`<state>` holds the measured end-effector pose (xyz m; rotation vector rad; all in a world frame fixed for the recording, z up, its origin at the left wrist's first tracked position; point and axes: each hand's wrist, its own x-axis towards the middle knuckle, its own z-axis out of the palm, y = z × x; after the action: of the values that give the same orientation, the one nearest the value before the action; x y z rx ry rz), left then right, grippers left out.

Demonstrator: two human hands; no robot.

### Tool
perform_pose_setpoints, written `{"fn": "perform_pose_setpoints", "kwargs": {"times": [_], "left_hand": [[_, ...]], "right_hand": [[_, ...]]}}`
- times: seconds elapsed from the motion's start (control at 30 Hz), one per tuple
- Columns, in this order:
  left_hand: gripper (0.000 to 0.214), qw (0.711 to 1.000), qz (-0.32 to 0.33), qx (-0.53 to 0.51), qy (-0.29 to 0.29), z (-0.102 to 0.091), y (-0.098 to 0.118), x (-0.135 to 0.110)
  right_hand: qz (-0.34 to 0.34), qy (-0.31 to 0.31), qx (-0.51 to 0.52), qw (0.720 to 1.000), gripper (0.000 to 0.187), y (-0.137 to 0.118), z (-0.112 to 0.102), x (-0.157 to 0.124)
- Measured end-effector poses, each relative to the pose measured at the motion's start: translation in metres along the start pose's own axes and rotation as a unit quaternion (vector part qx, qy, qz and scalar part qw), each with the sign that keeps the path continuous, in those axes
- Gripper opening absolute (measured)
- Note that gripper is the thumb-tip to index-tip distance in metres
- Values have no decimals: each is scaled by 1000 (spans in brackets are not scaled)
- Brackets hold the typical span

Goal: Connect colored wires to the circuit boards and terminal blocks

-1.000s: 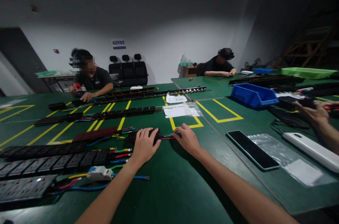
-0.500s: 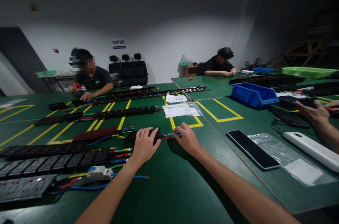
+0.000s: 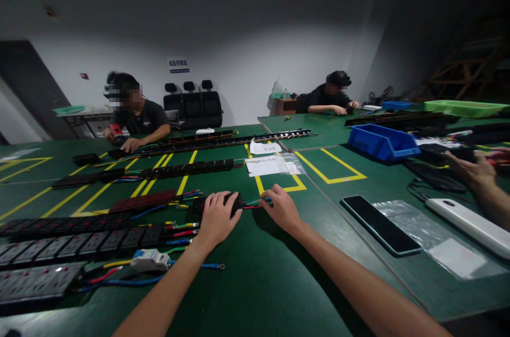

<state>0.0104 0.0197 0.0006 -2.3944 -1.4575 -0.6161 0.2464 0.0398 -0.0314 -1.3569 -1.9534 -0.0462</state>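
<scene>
The left hand (image 3: 218, 215) is clasped over a black block (image 3: 238, 201), fingers fanned across its top and the thumb bent down at its right end, pressing it to the green table (image 3: 255, 278). Just to its right, the right hand (image 3: 283, 208) pinches thin coloured wires (image 3: 251, 203) between thumb and fingertips; blue, green and red show in the short gap between the hands. The wire ends are mostly hidden by the pinching fingers, so their fittings cannot be told.

This looks like a steady-and-handle step. It would go best with the left palm bearing firmly on the block, so that any pull meets weight, and the right pinch light and in line with the wires, low to the table, to spare their joints. Separating the colours before working any one of them should prevent crossing.

Left of the grip lie a dark red strip (image 3: 143, 201) and rows of black strips (image 3: 91, 244). Nearer the wearer, beside the left forearm, are a white unit (image 3: 149, 261) and a blue lead (image 3: 211, 266), best left clear of the elbow's sweep. Beyond the hands are paper sheets (image 3: 263, 166); well to the right, a phone (image 3: 378, 225).
</scene>
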Motion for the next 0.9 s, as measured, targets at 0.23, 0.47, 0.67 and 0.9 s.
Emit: {"fn": "perform_pose_setpoints", "kwargs": {"times": [0.23,0.47,0.67,0.9], "left_hand": [[46,1000,1,-9,3,0,0,0],[46,1000,-1,-13,2,0,-1,0],[45,1000,-1,-12,1,-2,1,0],[46,1000,-4,-5,-7,-2,1,1]], "right_hand": [[-8,2,6,1000,3,-1,-2,0],[1,0,13,1000,3,-1,-2,-1],[10,-5,13,1000,5,-2,-4,-1],[15,-7,21,1000,6,-1,-2,0]]}}
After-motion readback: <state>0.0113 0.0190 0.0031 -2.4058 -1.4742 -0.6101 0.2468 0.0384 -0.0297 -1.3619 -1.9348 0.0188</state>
